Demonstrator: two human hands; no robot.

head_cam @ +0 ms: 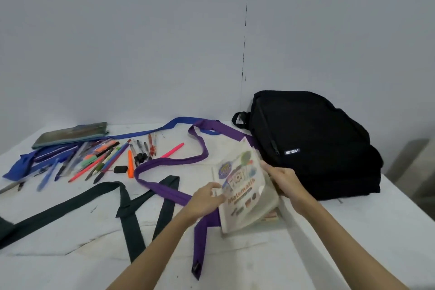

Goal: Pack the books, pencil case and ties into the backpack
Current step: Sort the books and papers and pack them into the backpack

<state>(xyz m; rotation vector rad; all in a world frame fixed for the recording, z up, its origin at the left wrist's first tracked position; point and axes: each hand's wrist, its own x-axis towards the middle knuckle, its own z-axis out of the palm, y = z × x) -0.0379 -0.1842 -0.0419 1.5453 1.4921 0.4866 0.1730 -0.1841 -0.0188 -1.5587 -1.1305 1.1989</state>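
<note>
A white book titled "Matematik" is lifted at a tilt above another book lying on the table. My left hand grips its left edge and my right hand holds its right edge. The black backpack lies closed at the back right, just beyond my right hand. A purple tie loops across the table and passes under the book. A dark green tie lies at the front left, a blue tie at the back. The grey-green pencil case lies at the far left.
Several loose pens, pencils and highlighters are scattered below the pencil case, with a small black eraser. The white table ends at a right edge just past the backpack. A grey wall stands close behind.
</note>
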